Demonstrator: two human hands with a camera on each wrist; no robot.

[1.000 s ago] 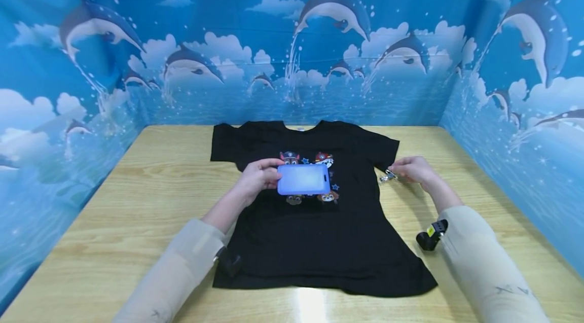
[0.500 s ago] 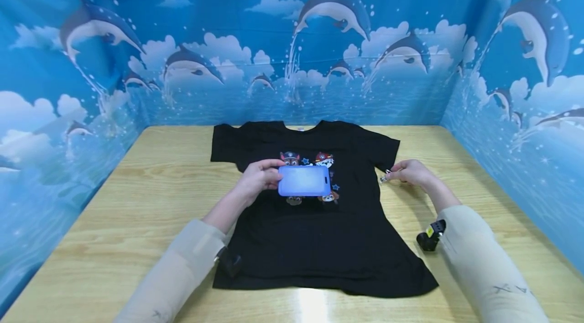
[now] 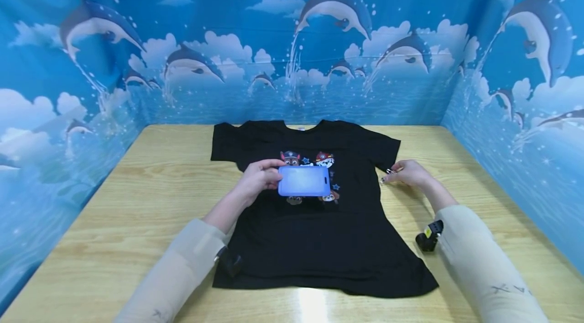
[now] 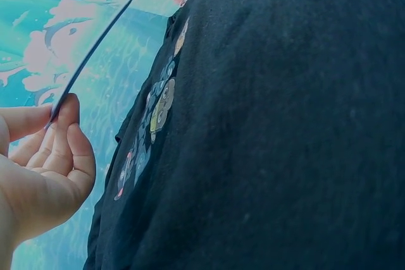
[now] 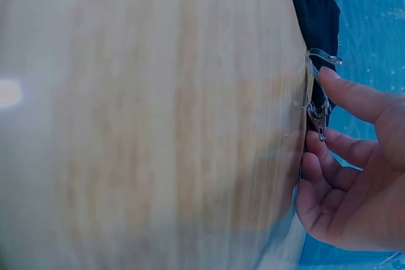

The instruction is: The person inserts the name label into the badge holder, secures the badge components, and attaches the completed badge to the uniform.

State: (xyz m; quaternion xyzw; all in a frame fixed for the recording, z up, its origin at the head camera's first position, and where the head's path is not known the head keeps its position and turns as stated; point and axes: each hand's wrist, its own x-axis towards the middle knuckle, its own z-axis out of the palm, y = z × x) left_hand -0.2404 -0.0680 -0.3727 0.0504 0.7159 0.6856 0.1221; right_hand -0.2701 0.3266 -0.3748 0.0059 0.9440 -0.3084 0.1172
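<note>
My left hand (image 3: 260,180) pinches a blue badge holder (image 3: 303,181) by its left end, thumb against fingers. It is held flat over the chest print of a black T-shirt (image 3: 319,247), with a slot at its right end. Edge-on, the holder (image 4: 95,49) looks like a thin line in the left wrist view. My right hand (image 3: 409,174) is beside the shirt's right sleeve. Between its thumb and fingers is a small metal badge clip (image 5: 320,117) with a clear strap, close to the wooden table.
The shirt lies spread on a wooden table (image 3: 150,201), its hem near the front edge. A blue dolphin-print curtain (image 3: 255,59) stands behind and at both sides. Cameras are strapped at both wrists.
My right hand's fingers have shifted slightly around the clip, which now shows less in the head view. The left hand and badge holder have stayed nearly still.
</note>
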